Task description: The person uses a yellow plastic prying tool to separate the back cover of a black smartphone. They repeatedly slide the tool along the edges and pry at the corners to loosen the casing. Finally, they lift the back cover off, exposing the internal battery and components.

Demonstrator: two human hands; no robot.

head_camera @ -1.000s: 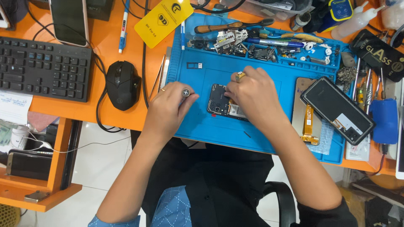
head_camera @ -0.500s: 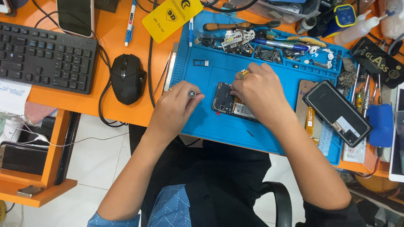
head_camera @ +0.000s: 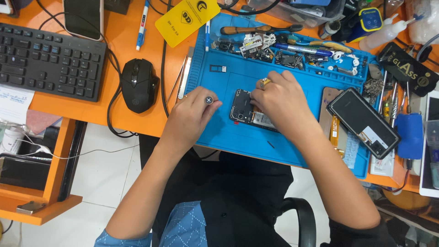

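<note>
An opened phone (head_camera: 243,110) with its inner boards exposed lies on the blue repair mat (head_camera: 283,146). My right hand (head_camera: 277,101) rests on the phone's right half, fingers pressing down on it. My left hand (head_camera: 192,116) is closed around a small screwdriver (head_camera: 209,100), whose round silver end cap points up at the camera, just left of the phone. The screwdriver's tip is hidden by the hand.
A black mouse (head_camera: 139,90) and keyboard (head_camera: 48,61) sit left on the orange desk (head_camera: 119,27). Tweezers (head_camera: 185,73) lie at the mat's left edge. Small parts and tools (head_camera: 283,50) fill the mat's top trays. A detached phone screen (head_camera: 364,122) lies right, more tools (head_camera: 393,105) beyond.
The view has shifted slightly. Both hands stay at the phone; my left hand with the screwdriver sits a little further left of the phone than before.
</note>
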